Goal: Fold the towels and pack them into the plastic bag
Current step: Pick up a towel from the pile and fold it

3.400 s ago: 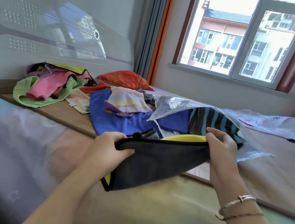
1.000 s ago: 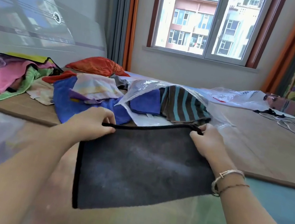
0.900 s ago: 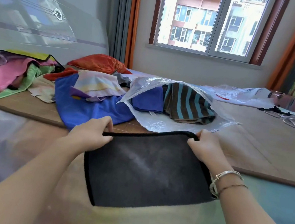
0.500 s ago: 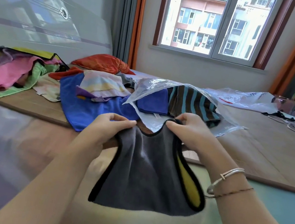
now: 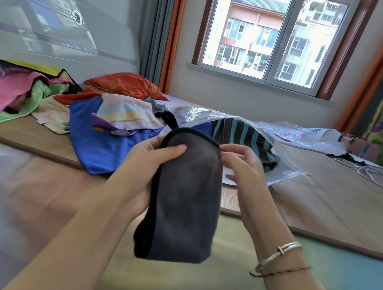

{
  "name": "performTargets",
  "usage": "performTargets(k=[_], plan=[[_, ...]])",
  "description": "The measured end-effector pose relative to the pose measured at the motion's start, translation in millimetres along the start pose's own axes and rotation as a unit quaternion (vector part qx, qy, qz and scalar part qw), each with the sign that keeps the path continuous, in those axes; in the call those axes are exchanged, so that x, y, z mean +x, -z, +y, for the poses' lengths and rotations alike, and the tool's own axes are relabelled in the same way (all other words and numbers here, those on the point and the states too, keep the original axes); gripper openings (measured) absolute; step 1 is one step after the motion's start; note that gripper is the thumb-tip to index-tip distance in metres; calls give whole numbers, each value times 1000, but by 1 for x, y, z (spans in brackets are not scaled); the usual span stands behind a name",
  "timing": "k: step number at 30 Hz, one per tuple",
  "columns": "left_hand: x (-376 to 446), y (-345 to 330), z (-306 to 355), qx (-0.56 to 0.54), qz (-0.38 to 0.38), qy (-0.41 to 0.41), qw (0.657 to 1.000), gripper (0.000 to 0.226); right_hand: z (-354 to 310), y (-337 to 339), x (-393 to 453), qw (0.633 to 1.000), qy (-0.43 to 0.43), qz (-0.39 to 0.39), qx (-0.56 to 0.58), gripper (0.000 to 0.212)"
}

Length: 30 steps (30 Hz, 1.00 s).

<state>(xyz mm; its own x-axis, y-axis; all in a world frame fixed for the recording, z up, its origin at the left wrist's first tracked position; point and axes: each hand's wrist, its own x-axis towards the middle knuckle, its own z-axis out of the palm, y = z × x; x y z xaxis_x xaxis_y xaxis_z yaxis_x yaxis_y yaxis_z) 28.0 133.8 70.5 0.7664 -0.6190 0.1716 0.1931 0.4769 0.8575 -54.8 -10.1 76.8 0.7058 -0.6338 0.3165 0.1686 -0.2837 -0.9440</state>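
Evidently soft and light: dark grey microfibre towel with black piping, folded to a narrow strip, draped limp between both hands. Left hand wrapped round its left edge, thumb on top; right hand pinching the upper right corner. Best held along the piped top edge. Beyond the hands, clear plastic bag, mouth open, with striped brown-and-teal towel inside.

the folded dark grey towel hides the left hand's fingers; the heap of pink and green cloths runs off the left edge
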Motion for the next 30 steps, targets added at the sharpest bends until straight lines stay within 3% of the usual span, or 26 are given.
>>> performTargets(k=[1,3,5,6,9,11,14,17,20,23,24,25,26,28,30], plan=[[3,-2,1,-16,-11,-5,1000,25,10,8,2,999,-41,-9,23,25],[12,-5,0,-45,-28,-10,999,24,26,21,3,975,-142,-111,133,32],[29,-6,-10,-44,-16,-3,999,26,31,28,6,941,-188,-171,226,21],[41,-6,-18,-34,5,2,999,26,33,30,14,943,-188,-166,219,16],[79,-8,-46,30,70,-18,997,24,36,36,66,993,-98,-46,-42,12],[103,-12,-64,148,79,-30,985,22,35,38,110,967,-14,-17,-253,22],[134,-17,-80,343,51,-46,937,19,26,40,169,891,67,-1,-449,29],[156,-24,-87,529,15,-70,846,32,30,35,211,814,109,0,-570,34],[174,-26,-102,601,-29,-47,797,36,54,38,240,664,155,-8,-731,29],[185,-28,-118,668,-37,-25,743,29,72,56,264,512,271,-26,-815,32],[186,-30,-122,704,-37,-24,709,27,75,61,271,472,311,-8,-825,32],[186,-32,-127,733,-39,-18,679,26,76,63,273,455,326,15,-828,34],[186,-36,-131,748,-38,-15,663,24,78,64,273,460,328,41,-824,39],[186,-42,-138,753,-34,-9,657,15,88,60,270,525,264,49,-808,52],[190,-47,-142,756,-40,-7,654,22,108,53,265,577,200,76,-788,60]])
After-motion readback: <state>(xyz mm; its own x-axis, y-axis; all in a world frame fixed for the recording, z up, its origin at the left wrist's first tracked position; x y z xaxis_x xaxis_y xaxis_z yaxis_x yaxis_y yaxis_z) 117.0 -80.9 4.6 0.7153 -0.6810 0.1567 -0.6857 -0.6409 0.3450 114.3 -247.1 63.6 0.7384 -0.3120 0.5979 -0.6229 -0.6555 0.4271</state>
